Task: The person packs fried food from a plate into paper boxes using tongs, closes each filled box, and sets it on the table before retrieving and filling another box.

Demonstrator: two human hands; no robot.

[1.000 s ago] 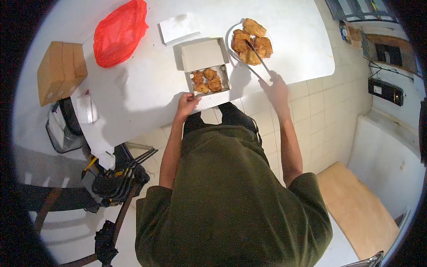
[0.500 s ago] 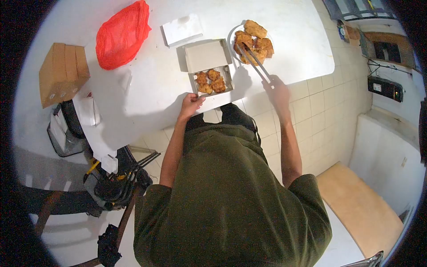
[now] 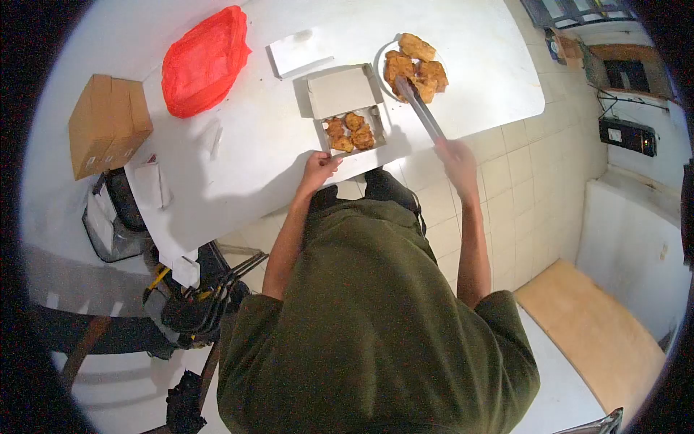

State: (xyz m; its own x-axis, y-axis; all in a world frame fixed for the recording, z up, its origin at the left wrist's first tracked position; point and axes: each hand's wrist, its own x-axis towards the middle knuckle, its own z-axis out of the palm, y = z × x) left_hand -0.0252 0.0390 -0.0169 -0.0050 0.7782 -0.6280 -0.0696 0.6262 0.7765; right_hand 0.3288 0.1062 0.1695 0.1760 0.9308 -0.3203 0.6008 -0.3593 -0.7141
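Two tong arms (image 3: 423,109) — now together, at food (image 3: 431,74)

A dark olive-green top (image 3: 376,318) (its sleeves (image 3: 503,311) short and loose) is worn over black legwear (image 3: 381,186).

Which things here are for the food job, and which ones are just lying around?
Seem part of the job:
- tongs, in the right hand
- plate of fried pieces
- open box with more fried pieces inside, left hand at its near edge

Seem just lying about:
- red bag
- white box
- brown cardboard
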